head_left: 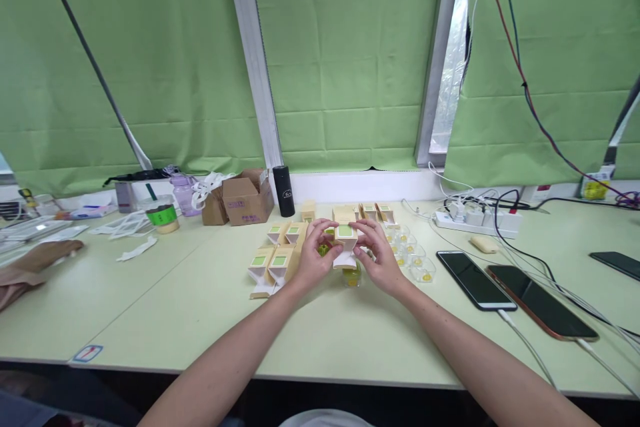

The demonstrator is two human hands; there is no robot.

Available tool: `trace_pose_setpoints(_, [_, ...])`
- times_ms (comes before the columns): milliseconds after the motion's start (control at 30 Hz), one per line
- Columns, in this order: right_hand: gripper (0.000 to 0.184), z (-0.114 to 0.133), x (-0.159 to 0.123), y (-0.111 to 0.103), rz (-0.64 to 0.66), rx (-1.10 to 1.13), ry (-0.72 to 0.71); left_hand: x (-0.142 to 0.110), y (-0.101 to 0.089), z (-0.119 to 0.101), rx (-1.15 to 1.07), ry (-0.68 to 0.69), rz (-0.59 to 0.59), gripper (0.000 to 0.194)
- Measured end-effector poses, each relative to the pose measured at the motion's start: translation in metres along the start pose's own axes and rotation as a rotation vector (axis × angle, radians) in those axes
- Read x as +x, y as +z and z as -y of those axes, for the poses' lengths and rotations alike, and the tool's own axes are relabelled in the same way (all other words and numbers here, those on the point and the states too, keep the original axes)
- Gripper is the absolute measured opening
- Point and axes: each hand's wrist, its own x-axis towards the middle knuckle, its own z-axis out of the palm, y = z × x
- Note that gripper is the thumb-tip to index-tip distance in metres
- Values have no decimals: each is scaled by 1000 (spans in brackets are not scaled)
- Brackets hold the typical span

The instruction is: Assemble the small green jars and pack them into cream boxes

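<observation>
Between my hands is a small cream cardboard box [345, 232] with a green label and a white flap hanging open toward me. My left hand [317, 250] grips its left side, and my right hand [378, 253] grips its right side. Just below it on the table sits a small clear cup [352, 276] with something yellow-green in it, partly hidden by the flap. Several similar open boxes [281, 261] stand to the left, and more boxes [377, 213] stand behind my hands. Several clear cups [415, 255] with yellow bits in them are grouped beside my right hand.
Two phones [476, 280] on charging cables lie at the right, near a white power strip [479, 221] and tangled cords. A black bottle [283, 191] and a brown carton [249, 199] stand at the back. A drink cup [163, 215] is farther left on the pale table [210, 320].
</observation>
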Motion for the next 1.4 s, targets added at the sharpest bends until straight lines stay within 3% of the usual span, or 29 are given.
trace_pose_setpoints(700, [34, -8, 3, 4, -77, -60, 10, -3, 4, -1, 96, -6, -28, 38])
trace_pose_setpoints(900, [34, -6, 4, 2, -105, -49, 16, -4, -3, -2, 51, 44, 93, 50])
trace_pose_setpoints(1067, [35, -10, 5, 0, -140, -29, 13, -3, -10, 6, 35, 62, 236, 81])
trace_pose_setpoints(1167, [36, -11, 6, 0, -149, -33, 17, -4, -9, 9, 60, 70, 261, 96])
trace_pose_setpoints(1400, [36, -7, 6, 1, -124, -15, 21, -6, -5, 3, 56, 51, 201, 81])
